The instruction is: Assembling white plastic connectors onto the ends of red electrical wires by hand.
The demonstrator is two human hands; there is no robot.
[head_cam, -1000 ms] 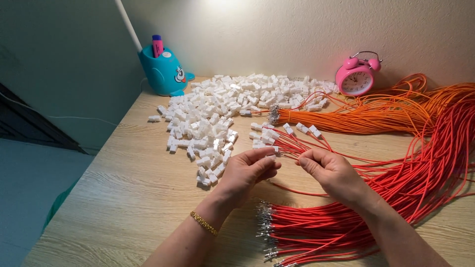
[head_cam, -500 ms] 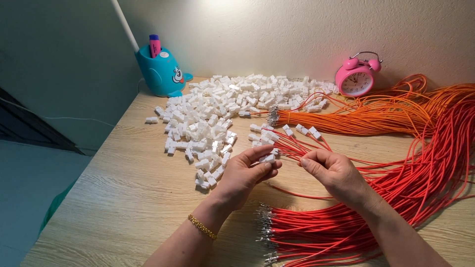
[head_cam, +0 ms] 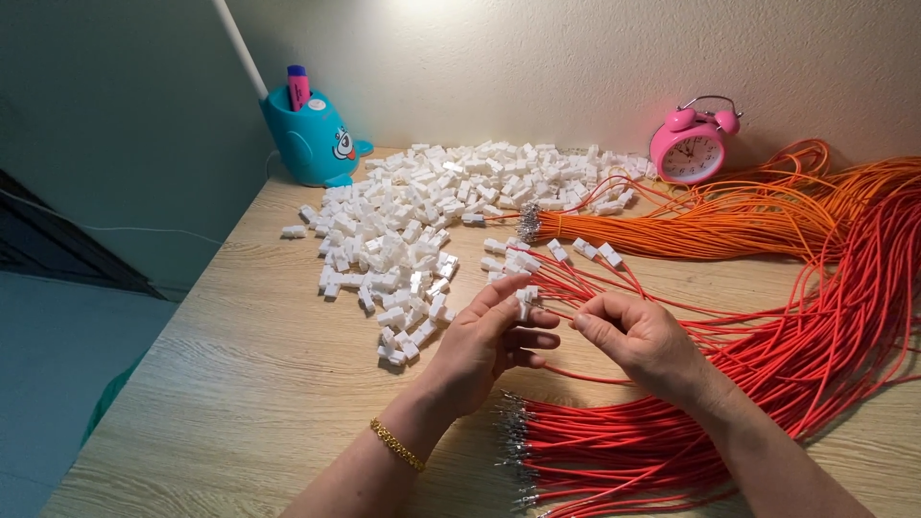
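White connector (head_cam: 526, 299) between left-hand fingers (head_cam: 501, 294)

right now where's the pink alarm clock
In the head view the pink alarm clock stands at the far right of the wooden table, against the wall, just behind the bundle of orange wires and right of the white connector pile.

a home desk used for piecework: pink alarm clock (head_cam: 693, 144), teal pen holder (head_cam: 314, 140), wooden desk (head_cam: 240, 384).
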